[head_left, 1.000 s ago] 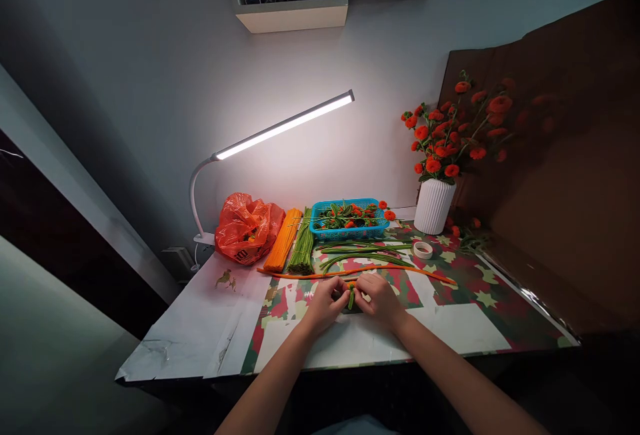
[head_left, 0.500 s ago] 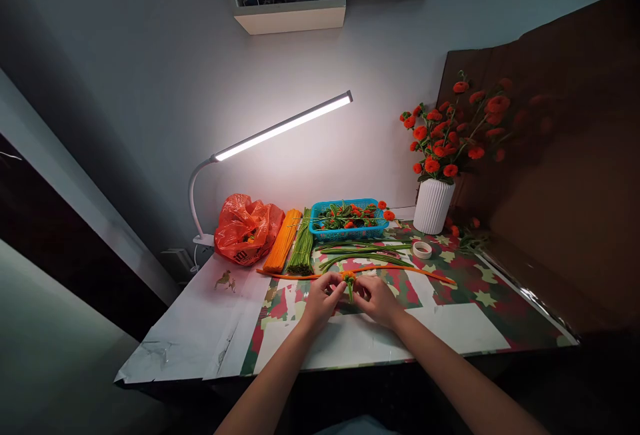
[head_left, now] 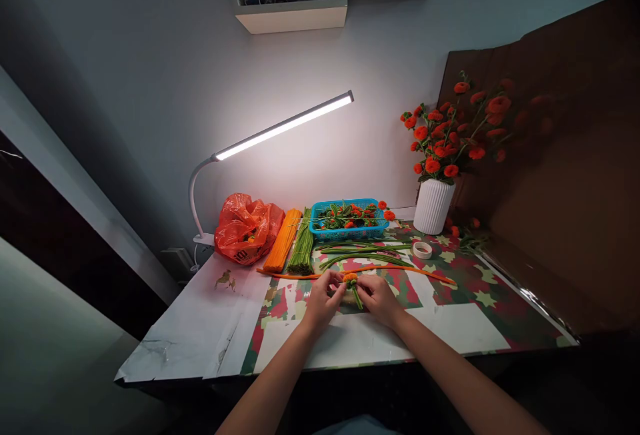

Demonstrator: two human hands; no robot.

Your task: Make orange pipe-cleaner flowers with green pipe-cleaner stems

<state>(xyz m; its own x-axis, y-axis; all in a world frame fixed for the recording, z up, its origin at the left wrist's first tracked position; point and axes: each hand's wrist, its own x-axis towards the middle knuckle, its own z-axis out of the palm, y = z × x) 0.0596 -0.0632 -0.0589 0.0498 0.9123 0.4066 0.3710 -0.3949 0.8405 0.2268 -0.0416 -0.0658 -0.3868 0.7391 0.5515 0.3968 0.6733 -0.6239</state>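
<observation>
Pinching 1 orange flower (head_left: 351, 278), 2 hands (head_left: 323, 298) nearly closed; behind, orange strip (head_left: 420, 270), blue basket (head_left: 350, 232).

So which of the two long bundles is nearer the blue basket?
The green bundle, between the orange bundle and the blue basket; the orange one lies beside the red bag.

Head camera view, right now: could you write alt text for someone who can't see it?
Left hand and right hand hold a small orange flower with green stems over a patterned table. Behind are a blue basket, a lit lamp and a white vase of flowers.
</observation>
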